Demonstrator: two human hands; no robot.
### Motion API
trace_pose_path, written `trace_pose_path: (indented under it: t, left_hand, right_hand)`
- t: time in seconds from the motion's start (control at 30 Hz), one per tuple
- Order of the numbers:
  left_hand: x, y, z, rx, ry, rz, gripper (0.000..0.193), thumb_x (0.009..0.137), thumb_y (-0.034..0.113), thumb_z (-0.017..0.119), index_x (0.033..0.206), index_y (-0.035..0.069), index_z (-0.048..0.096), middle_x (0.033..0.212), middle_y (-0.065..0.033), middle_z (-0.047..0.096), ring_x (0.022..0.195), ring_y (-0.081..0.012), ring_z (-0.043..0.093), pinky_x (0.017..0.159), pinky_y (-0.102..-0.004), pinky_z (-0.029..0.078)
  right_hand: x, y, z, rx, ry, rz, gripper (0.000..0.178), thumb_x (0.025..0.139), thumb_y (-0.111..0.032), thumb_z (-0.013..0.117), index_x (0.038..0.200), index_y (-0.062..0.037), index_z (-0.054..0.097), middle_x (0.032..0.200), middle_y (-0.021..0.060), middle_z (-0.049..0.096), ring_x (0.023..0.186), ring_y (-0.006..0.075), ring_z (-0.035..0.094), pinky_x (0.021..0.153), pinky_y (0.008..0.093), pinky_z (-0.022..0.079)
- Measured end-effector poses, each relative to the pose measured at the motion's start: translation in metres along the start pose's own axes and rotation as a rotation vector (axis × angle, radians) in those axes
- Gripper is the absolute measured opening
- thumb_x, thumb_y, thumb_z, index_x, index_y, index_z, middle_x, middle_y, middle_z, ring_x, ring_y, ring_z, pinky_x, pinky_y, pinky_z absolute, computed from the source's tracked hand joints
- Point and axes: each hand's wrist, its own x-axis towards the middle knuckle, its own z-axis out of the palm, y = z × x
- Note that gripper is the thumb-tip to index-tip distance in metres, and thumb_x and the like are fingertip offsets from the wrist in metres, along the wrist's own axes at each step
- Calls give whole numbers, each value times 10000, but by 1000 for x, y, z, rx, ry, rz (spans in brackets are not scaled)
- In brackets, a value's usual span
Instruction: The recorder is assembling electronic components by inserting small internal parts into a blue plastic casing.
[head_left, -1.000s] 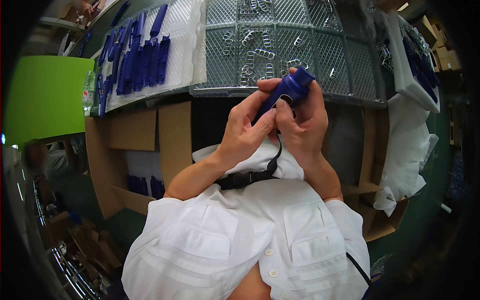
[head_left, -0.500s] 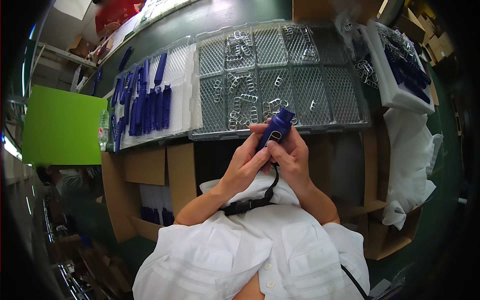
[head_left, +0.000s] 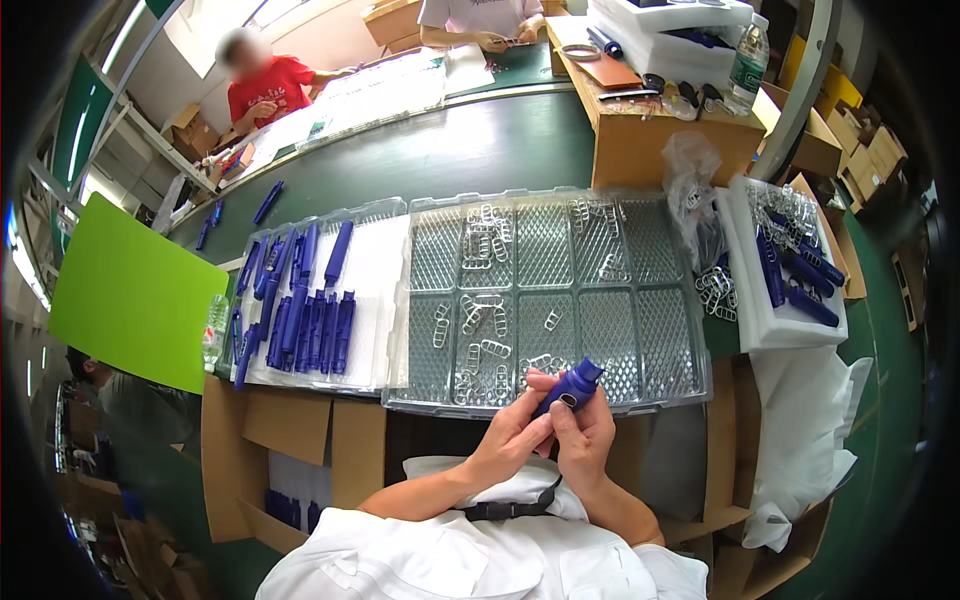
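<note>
A dark blue plastic tube-shaped casing with a narrower stepped end is held in front of my chest, tilted up to the right. An oval silver-rimmed window shows on its upper face. My left hand closes on its lower left side. My right hand wraps the other side, its thumb just below the window. The casing's lower end is hidden by my fingers. Just beyond lies a clear divided tray holding loose silver oval frames in several compartments.
At left, a tray with a white liner carries many blue casings. A white foam box of casings and metal frames stands at right. Open cardboard boxes sit below the table edge. Two people work across the table.
The view has tipped upward, bringing the far table and two people into sight. Both hands keep hold of the blue casing; the thumbs have shifted slightly on it.
</note>
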Motion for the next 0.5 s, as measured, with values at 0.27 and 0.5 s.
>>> trace_pose_path:
  t: [0.27,0.5]
  left_hand:
    - [8,-2,-13,-59,-30,-52,452,1078,230,532,1455,-18,500,1206,-52,624,1069,-121,590,863,-262,506]
    - [-2,-2,-36,-113,58,-75,344,1061,201,510,1331,-3,572,1084,-23,638,906,-77,587,699,-226,487]
  right_hand:
    - [8,4,18,-110,144,-129,269,1058,-63,533,1296,47,473,1289,200,670,1162,204,652,1000,328,520]
    - [16,22,40,-202,101,-82,275,1057,-57,521,1314,26,474,1255,190,692,999,137,669,873,286,556]
